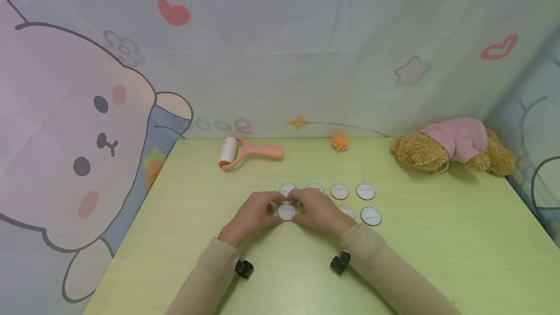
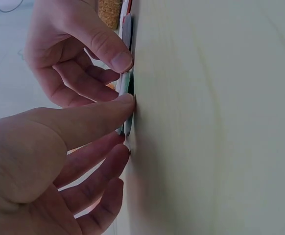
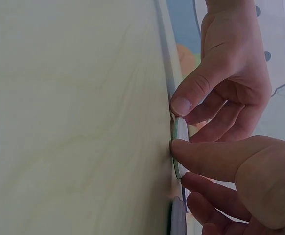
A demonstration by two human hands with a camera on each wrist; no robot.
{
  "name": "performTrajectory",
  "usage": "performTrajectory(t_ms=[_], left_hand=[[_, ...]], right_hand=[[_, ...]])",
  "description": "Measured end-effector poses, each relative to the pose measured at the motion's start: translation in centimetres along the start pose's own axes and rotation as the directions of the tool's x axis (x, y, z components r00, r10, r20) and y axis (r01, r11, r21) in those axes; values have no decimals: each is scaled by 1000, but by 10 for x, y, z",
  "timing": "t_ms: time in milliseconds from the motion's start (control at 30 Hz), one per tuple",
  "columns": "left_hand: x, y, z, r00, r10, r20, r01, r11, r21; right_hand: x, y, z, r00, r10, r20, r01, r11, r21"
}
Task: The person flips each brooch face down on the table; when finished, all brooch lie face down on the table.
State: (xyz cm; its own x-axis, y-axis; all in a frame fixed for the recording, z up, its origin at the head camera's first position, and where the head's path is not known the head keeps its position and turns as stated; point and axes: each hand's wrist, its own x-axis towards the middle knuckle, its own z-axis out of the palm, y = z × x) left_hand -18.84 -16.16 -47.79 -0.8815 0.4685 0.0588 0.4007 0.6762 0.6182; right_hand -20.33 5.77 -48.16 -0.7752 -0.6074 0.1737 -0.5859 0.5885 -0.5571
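Note:
A round white disc with a thin edge and faint small print on top lies low at the table surface, between both hands. From its left side my left hand grips the edge with thumb and fingers. My right hand holds the opposite edge the same way. Seen edge-on in the right wrist view, the disc shows a green rim. More such discs lie in two rows, among them one at the far right of the back row and a front-row disc. My right hand partly covers some of them.
A lint roller with a pink handle lies at the back left. A small orange pompom-like object sits at the back edge. At the back right a teddy bear in a pink top lies on the light green table.

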Motion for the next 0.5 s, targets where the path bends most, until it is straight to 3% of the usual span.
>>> performTrajectory(t_ms=[500], left_hand=[[1,3,1,1000,-13,4,13,1000,18]], right_hand=[[-2,3,-3,1000,2,-13,-2,1000,7]])
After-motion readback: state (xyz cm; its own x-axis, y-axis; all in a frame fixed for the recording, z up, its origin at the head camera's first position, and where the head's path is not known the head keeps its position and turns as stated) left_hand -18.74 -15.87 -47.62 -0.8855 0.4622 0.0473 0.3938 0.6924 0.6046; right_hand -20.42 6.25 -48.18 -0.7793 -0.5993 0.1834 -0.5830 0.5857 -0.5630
